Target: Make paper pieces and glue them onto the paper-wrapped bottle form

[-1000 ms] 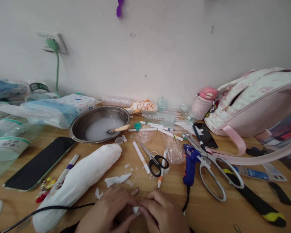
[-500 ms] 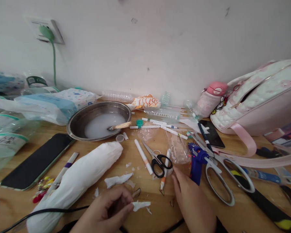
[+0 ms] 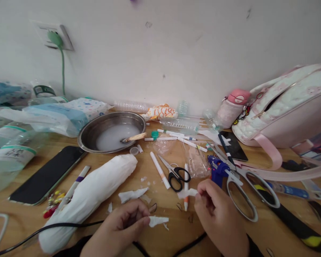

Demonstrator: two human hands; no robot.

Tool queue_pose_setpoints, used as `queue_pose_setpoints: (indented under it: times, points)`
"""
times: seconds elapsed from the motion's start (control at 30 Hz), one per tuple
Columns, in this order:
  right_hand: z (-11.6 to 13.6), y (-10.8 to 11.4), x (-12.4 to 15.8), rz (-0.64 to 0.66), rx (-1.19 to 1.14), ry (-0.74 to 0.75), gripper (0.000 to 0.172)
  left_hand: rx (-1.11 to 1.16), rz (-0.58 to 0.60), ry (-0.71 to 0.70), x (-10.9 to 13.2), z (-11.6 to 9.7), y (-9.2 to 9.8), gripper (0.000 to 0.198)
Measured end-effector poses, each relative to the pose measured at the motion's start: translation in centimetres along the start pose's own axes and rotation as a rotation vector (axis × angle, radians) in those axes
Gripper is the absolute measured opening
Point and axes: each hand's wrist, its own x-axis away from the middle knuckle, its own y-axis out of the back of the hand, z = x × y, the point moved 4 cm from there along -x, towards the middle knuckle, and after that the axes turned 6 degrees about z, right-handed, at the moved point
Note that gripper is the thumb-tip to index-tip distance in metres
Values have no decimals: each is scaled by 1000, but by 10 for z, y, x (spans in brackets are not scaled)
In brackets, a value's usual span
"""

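My left hand (image 3: 125, 226) is closed in a pinch at the end of a torn white paper scrap (image 3: 159, 221) near the front of the table. To its right, my right hand (image 3: 219, 214) pinches another thin white paper strip (image 3: 187, 193), which crosses over an orange-and-white marker (image 3: 186, 203). A long form wrapped in white paper (image 3: 96, 198) lies left of my left hand, apart from it. Between and beyond the hands are black-handled scissors (image 3: 175, 175), an uncapped white marker (image 3: 159, 170) and a loose torn paper piece (image 3: 132, 195).
A metal bowl (image 3: 82, 141) of cloudy liquid holds a brush. Left are a phone (image 3: 48, 175) and plastic bottles (image 3: 10, 164). Right are a blue glue gun (image 3: 216, 167), large scissors (image 3: 253, 203) and a backpack (image 3: 289, 110). A black cable (image 3: 66, 225) runs along the front.
My right hand has lifted and drawn back from beside the scissors, its fingers now curled on a white paper strip. My left hand keeps its pinch, and the view has shifted slightly.
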Motion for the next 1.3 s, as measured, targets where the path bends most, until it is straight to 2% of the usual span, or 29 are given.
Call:
queue_pose_setpoints:
  times: [0.07, 0.17, 0.23, 0.33, 0.47, 0.53, 0.63, 0.73, 0.8, 0.9, 1.03, 1.2, 1.3]
  points:
    - [5, -2, 1, 59, -166, 29, 16, 25, -9, 1, 0, -2, 0, 28]
    - [12, -12, 3, 175, -339, -14, 24, 68, -35, -42, 3, -8, 2, 25]
    - [16, -20, 4, 205, -343, -23, 23, 122, -33, -103, 6, -12, 3, 21]
    - [22, -27, 8, 212, -246, 46, 16, 196, -18, -157, 8, -12, 4, 14]
    - [27, -32, 13, 236, -187, 127, 12, 235, 9, -138, 5, -6, 4, 8]
    - [24, -36, 13, 236, -268, 70, 9, 225, 48, -131, 2, -3, 2, 7]
    - [13, -49, 14, 296, -647, -137, 6, 201, 92, -115, -3, -1, 0, 9]
    - [7, -69, 16, 470, -1146, -307, 22, 165, 98, -96, -5, 1, 0, 10]
    - [4, -77, 17, 545, -1297, -381, 31, 134, 114, -103, -5, 1, 1, 11]
    - [-1, -81, 14, 515, -1370, -434, 33, 120, 139, -100, -4, 1, 0, 12]
    - [-4, -75, 9, 409, -1369, -412, 28, 153, 154, -96, -2, 2, -1, 12]
    - [3, -80, 14, 552, -1424, -386, 33, 178, 177, -143, -2, 0, -5, 11]
    - [5, -84, 16, 572, -1404, -373, 32, 137, 198, -156, -2, -4, -9, 16]
